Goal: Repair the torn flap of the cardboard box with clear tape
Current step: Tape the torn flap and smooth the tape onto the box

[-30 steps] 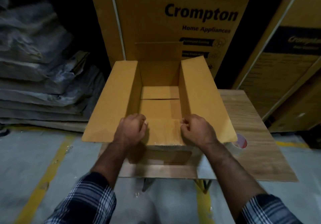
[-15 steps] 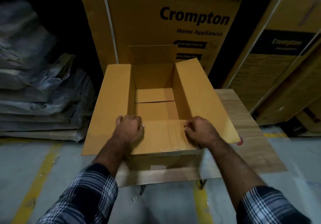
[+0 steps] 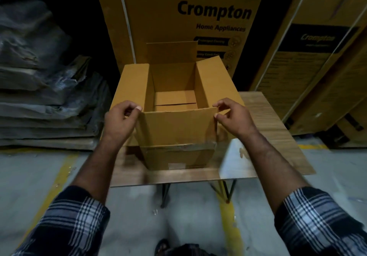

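Near flap (image 3: 176,127) of the box (image 3: 174,156) at the counter's (image 3: 278,136) 6 o'clock edge stands upright, long axis 9-to-3 — left hand (image 3: 121,119) and right hand (image 3: 232,116) each pinch a top corner, equally close — taped hinge below them.

Both arms stretched forward, checked sleeves pushed up, left hand (image 3: 121,116) pinching flap (image 3: 175,126) corner between thumb and forefinger, right hand (image 3: 232,116) pinching the opposite corner likewise

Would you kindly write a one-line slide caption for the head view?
Both hands, left hand and right hand, pinch the near flap of the open cardboard box upright on a wooden table.
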`<state>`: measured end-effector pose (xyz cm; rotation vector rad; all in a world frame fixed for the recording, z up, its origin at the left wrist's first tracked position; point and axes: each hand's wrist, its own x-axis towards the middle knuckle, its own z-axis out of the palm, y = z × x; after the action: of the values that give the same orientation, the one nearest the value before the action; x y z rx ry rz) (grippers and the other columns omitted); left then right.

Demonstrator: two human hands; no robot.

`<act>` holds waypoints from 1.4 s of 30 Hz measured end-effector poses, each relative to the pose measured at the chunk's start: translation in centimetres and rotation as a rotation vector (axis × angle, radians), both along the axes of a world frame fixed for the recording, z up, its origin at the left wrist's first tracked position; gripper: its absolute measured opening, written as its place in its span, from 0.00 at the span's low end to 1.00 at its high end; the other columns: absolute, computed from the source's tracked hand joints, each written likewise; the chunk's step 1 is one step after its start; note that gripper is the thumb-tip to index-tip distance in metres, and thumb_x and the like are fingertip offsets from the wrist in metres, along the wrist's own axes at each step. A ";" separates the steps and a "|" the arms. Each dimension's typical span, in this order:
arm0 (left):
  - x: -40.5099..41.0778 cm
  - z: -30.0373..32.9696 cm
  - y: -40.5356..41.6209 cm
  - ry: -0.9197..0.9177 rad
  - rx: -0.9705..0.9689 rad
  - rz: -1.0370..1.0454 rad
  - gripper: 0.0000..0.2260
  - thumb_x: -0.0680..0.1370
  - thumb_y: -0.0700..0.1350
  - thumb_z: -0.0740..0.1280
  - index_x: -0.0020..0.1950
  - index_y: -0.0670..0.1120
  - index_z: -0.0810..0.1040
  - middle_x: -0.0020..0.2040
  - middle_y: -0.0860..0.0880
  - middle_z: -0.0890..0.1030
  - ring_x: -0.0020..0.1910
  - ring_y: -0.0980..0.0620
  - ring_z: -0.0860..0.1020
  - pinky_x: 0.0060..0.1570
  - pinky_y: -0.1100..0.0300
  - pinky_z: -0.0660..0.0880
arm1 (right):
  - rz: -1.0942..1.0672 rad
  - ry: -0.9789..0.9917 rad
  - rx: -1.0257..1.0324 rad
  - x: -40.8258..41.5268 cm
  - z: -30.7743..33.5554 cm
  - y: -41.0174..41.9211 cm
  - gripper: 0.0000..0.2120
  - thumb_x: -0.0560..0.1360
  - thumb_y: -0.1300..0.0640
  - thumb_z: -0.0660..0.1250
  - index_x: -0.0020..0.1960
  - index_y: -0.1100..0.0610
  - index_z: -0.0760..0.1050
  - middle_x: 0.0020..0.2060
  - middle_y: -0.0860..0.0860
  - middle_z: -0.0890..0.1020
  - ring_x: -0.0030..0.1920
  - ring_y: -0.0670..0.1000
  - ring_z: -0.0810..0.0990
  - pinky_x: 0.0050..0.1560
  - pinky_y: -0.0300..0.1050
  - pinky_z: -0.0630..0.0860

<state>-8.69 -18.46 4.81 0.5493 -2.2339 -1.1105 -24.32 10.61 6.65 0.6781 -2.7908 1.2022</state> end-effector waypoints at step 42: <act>7.1 -4.1 2.5 -0.030 0.720 0.031 0.05 0.79 0.40 0.69 0.50 0.38 0.79 0.35 0.46 0.82 0.31 0.54 0.80 0.38 0.58 0.81 | -0.075 -0.648 -0.672 6.7 -4.7 4.3 0.07 0.80 0.58 0.65 0.50 0.58 0.82 0.39 0.53 0.84 0.35 0.48 0.80 0.36 0.41 0.74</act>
<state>-1.55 -15.92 0.66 0.8794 -1.7903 -1.8998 -17.59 14.89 1.94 0.1318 -2.4520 2.5068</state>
